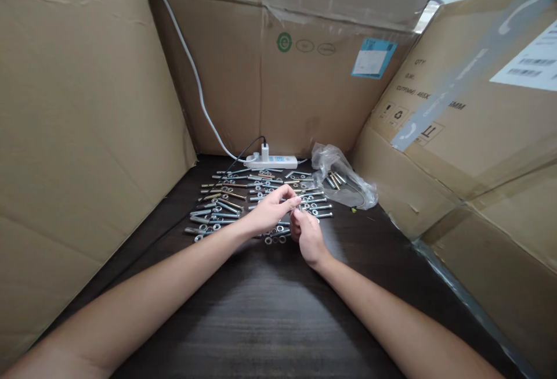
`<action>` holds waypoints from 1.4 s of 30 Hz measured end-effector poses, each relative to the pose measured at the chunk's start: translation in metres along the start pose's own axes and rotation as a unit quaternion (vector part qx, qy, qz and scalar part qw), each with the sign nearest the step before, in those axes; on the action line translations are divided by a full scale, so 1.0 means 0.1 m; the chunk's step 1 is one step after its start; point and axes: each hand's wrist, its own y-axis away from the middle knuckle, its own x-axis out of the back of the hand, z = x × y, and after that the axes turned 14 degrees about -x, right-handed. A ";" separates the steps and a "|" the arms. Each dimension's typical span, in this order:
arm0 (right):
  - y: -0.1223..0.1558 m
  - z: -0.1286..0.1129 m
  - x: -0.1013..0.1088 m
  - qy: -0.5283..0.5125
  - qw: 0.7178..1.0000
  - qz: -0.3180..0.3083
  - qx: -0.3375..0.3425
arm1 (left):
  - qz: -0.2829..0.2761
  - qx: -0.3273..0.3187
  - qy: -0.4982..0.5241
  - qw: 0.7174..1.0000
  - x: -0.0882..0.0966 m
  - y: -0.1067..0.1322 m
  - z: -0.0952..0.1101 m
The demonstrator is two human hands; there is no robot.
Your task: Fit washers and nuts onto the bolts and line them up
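Observation:
My left hand [272,208] and my right hand [307,234] meet over a dark wooden table [270,309]. Both are closed in a pinch on one small metal piece [296,209] between their fingertips, too small to name for sure. Under and behind the hands lie several silver bolts [226,208] in rows, with washers and nuts [275,239] beside them. My left fingers curl over the top; my right hand grips from below.
A white power strip [272,162] with a plug and white cable [191,71] lies at the back. A clear plastic bag [343,181] with more bolts lies to the right. Large cardboard boxes [73,135] wall in the table on three sides.

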 end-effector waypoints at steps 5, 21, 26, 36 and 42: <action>0.01 0.01 0.01 0.002 1.000 -0.013 0.021 | -0.031 -0.005 0.020 0.999 0.01 0.01 0.03; 0.00 0.05 0.01 0.071 0.997 0.008 0.036 | -0.082 -0.026 -0.070 0.994 0.06 0.00 0.07; -0.03 0.01 0.02 -0.024 0.998 -0.030 -0.039 | -0.092 -0.033 -0.101 0.990 0.08 0.01 0.10; -0.05 -0.12 0.09 0.023 0.999 0.021 0.038 | -0.053 -0.090 -0.193 0.976 0.17 -0.07 0.07; -0.31 -0.30 0.53 0.217 0.939 0.194 0.184 | -0.015 -0.029 -0.209 0.977 0.24 0.09 0.07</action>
